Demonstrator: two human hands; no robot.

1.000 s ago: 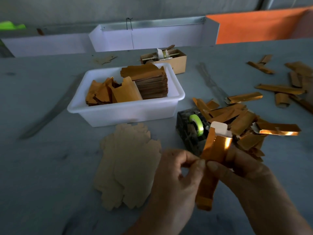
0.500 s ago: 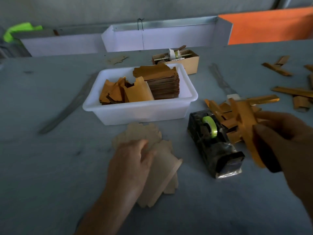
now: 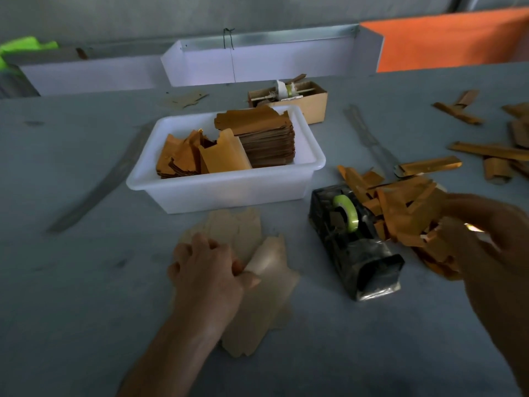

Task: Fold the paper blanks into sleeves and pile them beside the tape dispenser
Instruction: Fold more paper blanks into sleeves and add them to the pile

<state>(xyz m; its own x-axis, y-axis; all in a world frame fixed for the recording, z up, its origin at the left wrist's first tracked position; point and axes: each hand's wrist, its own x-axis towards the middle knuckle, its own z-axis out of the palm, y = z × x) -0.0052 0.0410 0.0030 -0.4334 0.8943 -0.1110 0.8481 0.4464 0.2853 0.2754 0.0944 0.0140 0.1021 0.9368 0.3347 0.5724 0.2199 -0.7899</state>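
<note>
A loose stack of tan paper blanks (image 3: 257, 310) lies on the grey table in front of me. My left hand (image 3: 209, 270) rests on it, and its thumb and fingers pinch the top blank (image 3: 269, 259), whose edge curls upward. The black tape dispenser (image 3: 357, 253) with a green roll stands just right of the stack. A pile of folded gold sleeves (image 3: 400, 207) lies against the dispenser's right side. My right hand (image 3: 486, 242) hovers at that pile's near right edge, its curled fingers around a gold sleeve (image 3: 432, 239), which is blurred.
A white plastic bin (image 3: 229, 193) behind the blanks holds a tall stack and loose orange-gold blanks. A small cardboard box (image 3: 312, 107) sits behind it. More gold sleeves (image 3: 429, 166) are scattered at the right. White trays line the far edge.
Both hands held one gold sleeve together a second ago. The right hand has carried it right to the pile by the dispenser, while the left dropped onto the blanks and lifted the top one.
</note>
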